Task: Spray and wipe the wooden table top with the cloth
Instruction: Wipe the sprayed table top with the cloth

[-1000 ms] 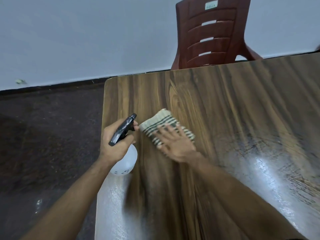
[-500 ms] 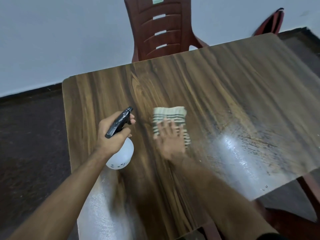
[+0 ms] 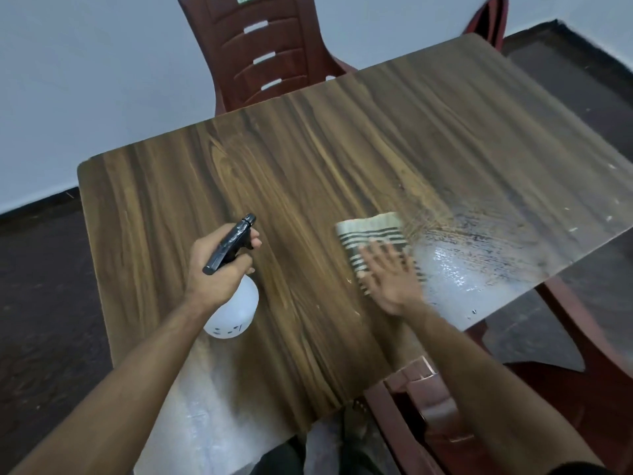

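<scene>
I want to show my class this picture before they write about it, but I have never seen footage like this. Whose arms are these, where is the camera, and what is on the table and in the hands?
There is no machine here: a person wears a wide-angle camera on the head, which looks forward and down, so the two arms are the person's own. The left hand grips a spray bottle with a white body and black trigger top. The right hand lies flat with straight fingers on a striped cloth, pressing it onto the wooden table top. To the right of the cloth the surface shines wet. A dark red plastic chair stands at the far side, before a pale wall.
</scene>
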